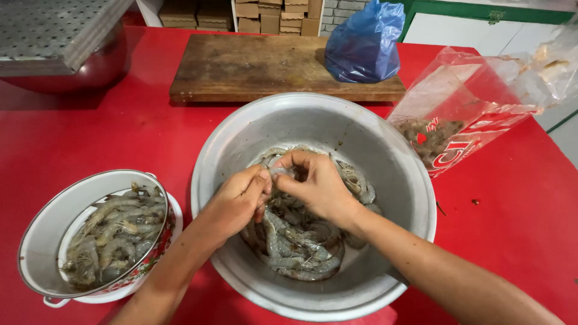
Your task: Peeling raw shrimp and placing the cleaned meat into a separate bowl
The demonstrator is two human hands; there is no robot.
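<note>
Together, both hands pinch one raw shrimp (280, 173) over the big metal basin (397, 180).
Left hand (236, 201) and right hand (318, 185) have fingers clenched on it above the shrimp pile (298, 247); a small enamel pot (45, 225) of shrimp sits left, a plastic bag (457, 114) right.

There is a single view, taken from a camera on the person's head. It looks steeply down and forward across the red tabletop (72, 138), close enough that both forearms enter from the bottom edge and run up toward the middle. The large metal basin (385, 150) fills the centre of the frame, with the left hand (238, 201) and right hand (319, 186) meeting just above its middle. The enamel pot (36, 241) sits at the lower left, partly cut by the frame edge. Farther off, toward the top, lie the wooden cutting board (253, 66) and blue plastic bag (364, 42); the clear plastic bag (463, 114) lies at right. The wide lens bends the far edges.
</note>
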